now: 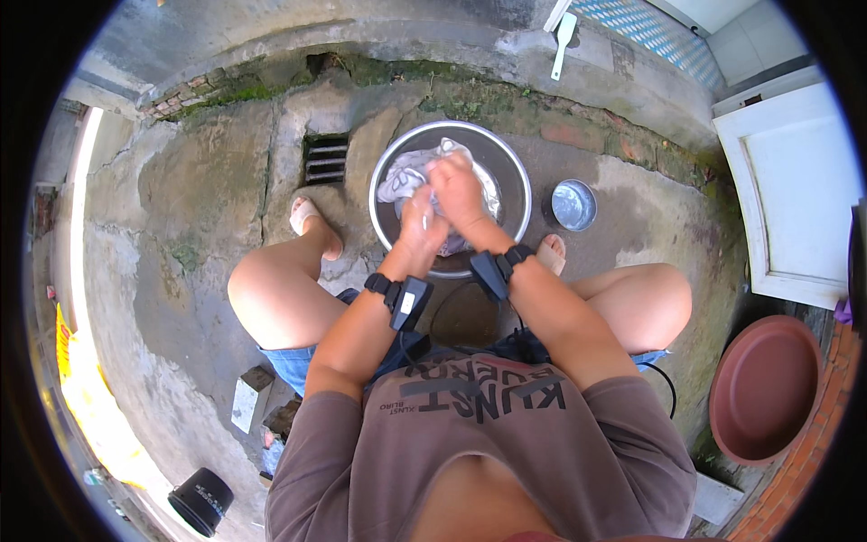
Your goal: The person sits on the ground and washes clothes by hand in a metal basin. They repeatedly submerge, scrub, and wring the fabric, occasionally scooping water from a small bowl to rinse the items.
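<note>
A round metal basin (527,181) stands on the concrete ground between my feet, with a bunched light cloth (408,166) in it. Both hands are over the basin, close together, with fingers curled on the cloth. My left hand (423,220) is nearer to me, whitish wet suds on its fingers. My right hand (457,186) lies a little farther out, on the upper part of the cloth. Motion blurs the fingertips. Beneath the hands, part of the cloth looks darker and purplish. Which hand is which follows from the arms: left arm on the left, right arm on the right.
A small metal bowl (574,205) with whitish contents stands right of the basin. A drain grate (326,160) lies to its left. A pale brush-like tool (563,46) rests on the far ledge. A reddish-brown plastic basin (765,389), a black bucket (201,501) and a block (251,400) are nearer me.
</note>
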A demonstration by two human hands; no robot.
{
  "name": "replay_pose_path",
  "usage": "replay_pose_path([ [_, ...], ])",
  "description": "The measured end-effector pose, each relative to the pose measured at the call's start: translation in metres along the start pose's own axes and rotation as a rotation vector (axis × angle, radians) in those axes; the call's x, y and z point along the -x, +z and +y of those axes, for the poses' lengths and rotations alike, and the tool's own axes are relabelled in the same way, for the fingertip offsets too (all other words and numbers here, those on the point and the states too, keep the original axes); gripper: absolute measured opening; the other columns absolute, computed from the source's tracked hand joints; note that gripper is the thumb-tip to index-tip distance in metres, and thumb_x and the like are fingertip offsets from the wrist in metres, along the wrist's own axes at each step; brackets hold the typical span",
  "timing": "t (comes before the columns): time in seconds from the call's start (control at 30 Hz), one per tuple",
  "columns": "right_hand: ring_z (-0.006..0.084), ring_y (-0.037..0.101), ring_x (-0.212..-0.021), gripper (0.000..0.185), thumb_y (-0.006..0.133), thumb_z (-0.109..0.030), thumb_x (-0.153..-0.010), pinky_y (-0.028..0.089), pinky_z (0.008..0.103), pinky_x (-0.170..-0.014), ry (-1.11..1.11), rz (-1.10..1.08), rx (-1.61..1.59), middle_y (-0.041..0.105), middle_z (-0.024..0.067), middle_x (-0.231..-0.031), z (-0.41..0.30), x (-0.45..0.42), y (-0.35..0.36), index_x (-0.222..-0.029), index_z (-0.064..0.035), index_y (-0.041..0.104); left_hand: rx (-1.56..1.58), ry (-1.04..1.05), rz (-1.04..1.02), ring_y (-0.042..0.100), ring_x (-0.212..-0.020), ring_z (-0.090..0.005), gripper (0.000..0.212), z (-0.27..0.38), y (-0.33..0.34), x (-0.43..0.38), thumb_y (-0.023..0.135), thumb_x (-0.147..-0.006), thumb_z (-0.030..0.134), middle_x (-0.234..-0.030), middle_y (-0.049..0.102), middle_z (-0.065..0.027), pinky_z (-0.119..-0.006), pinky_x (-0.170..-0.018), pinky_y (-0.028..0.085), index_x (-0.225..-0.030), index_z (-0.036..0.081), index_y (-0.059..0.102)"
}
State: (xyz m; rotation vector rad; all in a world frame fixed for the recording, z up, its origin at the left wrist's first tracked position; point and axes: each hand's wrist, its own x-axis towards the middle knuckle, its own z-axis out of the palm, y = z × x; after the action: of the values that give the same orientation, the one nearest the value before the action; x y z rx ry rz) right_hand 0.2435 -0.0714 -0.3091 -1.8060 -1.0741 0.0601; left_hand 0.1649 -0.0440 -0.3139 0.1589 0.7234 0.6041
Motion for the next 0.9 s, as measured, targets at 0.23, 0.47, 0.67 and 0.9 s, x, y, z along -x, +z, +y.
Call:
replay_pose_path([
  [0.23,0.0303,0.053,-0.082,0.019,0.056,-0.022,-0.080,0.043,0.0401,-0.070,-0.128,-0.015,-0.223,0.052,0.0123,-0.082,-0.053,0.017,0.014,-0.076,-0.0032,0.058,0.187,0.066,-0.458,0.054,-0.094,-0.0218,0.022,0.009,-0.033,-0.019,0.048,-0.088,0.021,-0.101,0.053,-0.0105,-0.037,-0.084,0.046,-0.103,0.005,0.051],
  [0.47,0.0317,0.053,-0.077,0.021,0.049,-0.021,-0.085,0.043,0.0413,-0.066,0.195,-0.105,-0.020,0.052,0.0140,-0.078,0.030,-0.013,0.002,-0.078,-0.0035,0.059,-0.008,0.020,-0.049,0.054,-0.092,-0.0229,0.021,-0.009,-0.012,-0.009,0.047,-0.081,0.002,-0.096,0.055,-0.0127,-0.038,-0.084,0.046,-0.101,0.000,0.051],
  [0.67,0.0321,0.054,-0.079,0.019,0.056,-0.019,-0.080,0.044,0.0387,-0.068,-0.123,-0.186,-0.179,0.053,0.0127,-0.083,-0.079,0.013,0.004,-0.074,-0.0012,0.055,-0.210,0.260,-0.625,0.055,-0.094,-0.0219,0.031,0.027,-0.065,-0.018,0.036,-0.091,0.029,-0.099,0.055,-0.0106,-0.035,-0.080,0.046,-0.104,0.004,0.050],
  [0.9,0.0245,0.055,-0.077,0.019,0.053,-0.023,-0.088,0.044,0.0327,-0.075,0.371,-0.201,-0.385,0.057,0.0089,-0.087,0.084,-0.010,-0.006,-0.094,-0.0057,0.058,-0.090,0.087,-0.355,0.054,-0.105,-0.0281,0.041,0.028,0.023,0.006,0.050,-0.075,0.002,-0.114,0.055,-0.0152,-0.041,-0.097,0.039,-0.115,-0.005,0.047],
])
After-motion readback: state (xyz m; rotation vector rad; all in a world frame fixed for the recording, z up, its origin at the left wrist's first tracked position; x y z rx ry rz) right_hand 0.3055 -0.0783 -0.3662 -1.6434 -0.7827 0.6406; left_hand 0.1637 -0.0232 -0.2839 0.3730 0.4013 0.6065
